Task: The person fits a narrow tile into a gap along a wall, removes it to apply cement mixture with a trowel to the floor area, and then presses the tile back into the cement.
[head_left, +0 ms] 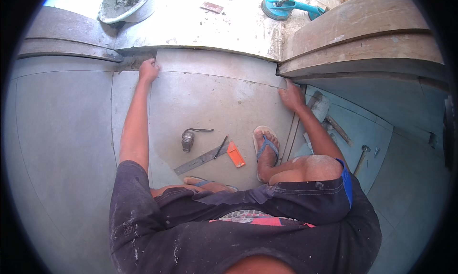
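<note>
Tile strip [217, 64]: pale grey, smooth, long thin rectangle; lies across the doorway between the wooden frames, far edge at the whitish slab, near edge along a thin joint with the big floor tile.
Left hand [149, 70]: fingers curled nearly closed at the strip's left end; can't tell if it's pinching or just pressing.
Right hand [292, 96]: half open, fingers reaching to the strip's right corner; can't tell how firm the contact is.
Big floor tile [214, 100]: matt grey, dusty, flat; fills the floor between the forearms.
Gap [135, 62]: dark, rough-edged, open bed just left of the strip.
Frames: left frame [71, 33] and right frame [362, 23], stepped wood, worn, bracketing the strip; the right one comes close to the right hand.
Slab [191, 28]: whitish, stained, crumb-strewn, beyond the strip.
Bucket [143, 12]: pale, round-rimmed, grey wet-looking mix inside; on the slab, far left.
Suction lifter [298, 6]: teal, round cups on a bar, far right of slab.
Block [212, 7]: small, flat, reddish-brown.
Tools between the arms: tape measure [188, 141] with dark strap; try square [236, 155], metal blade, orange handle; dark pencil [221, 147] across the blade.
Right side: wooden-handled tool [339, 131] and hammer [362, 158] past the right forearm.
Near the tools: sandalled right foot [267, 152], on the big tile.
</note>
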